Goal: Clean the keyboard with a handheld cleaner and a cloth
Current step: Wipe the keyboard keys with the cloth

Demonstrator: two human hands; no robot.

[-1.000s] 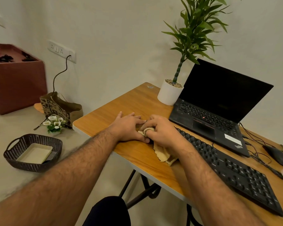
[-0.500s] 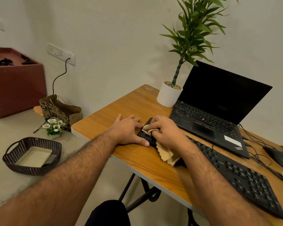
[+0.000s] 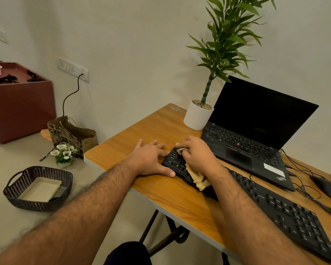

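One head-worn wide-angle view looks forward and down, close over the worktop [image 3: 161,129], floor at left.

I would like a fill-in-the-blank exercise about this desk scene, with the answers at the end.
1. The right hand holds a yellow ____ on the keyboard.
2. The left hand lies flat on the ____, beside the keyboard's end.
3. The white pot holds a green ____.
4. The laptop screen is ____.

Answers: cloth; table; plant; black
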